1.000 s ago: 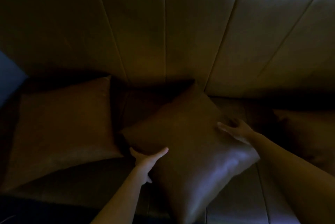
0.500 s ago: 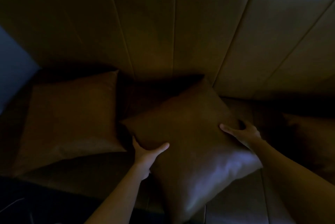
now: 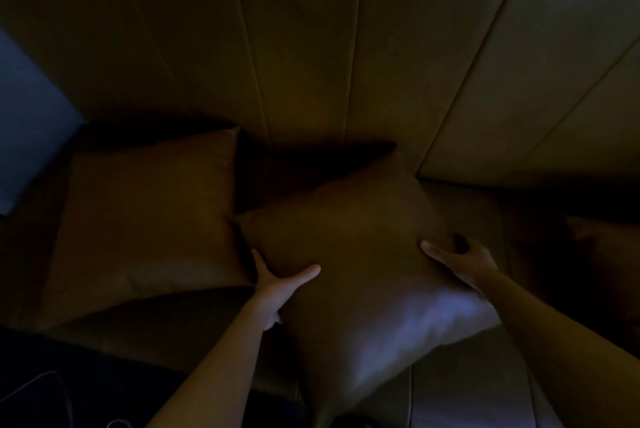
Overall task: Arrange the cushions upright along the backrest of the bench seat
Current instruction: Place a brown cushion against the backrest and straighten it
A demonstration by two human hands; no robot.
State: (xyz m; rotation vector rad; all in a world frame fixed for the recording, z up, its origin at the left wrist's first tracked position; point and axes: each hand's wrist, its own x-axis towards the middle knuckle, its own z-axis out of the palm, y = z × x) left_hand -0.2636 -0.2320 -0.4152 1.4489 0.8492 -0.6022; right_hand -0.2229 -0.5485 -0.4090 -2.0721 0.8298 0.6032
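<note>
The scene is very dim. A brown leather-look cushion lies turned like a diamond on the bench seat, its far corner near the panelled backrest. My left hand grips its left edge, thumb on top. My right hand grips its right edge, fingers curled around the side. A second brown cushion leans towards the backrest at the left, its edge touching the held one. A third cushion shows faintly in shadow at the far right.
A bluish wall or panel bounds the bench at the far left. The seat's front edge runs below the left cushion, with dark floor and a thin cable at the bottom left.
Both hands have closed more firmly on the middle cushion's sides. The cushion has shifted slightly left and towards the backrest, now touching the left cushion. The view has drifted left.
</note>
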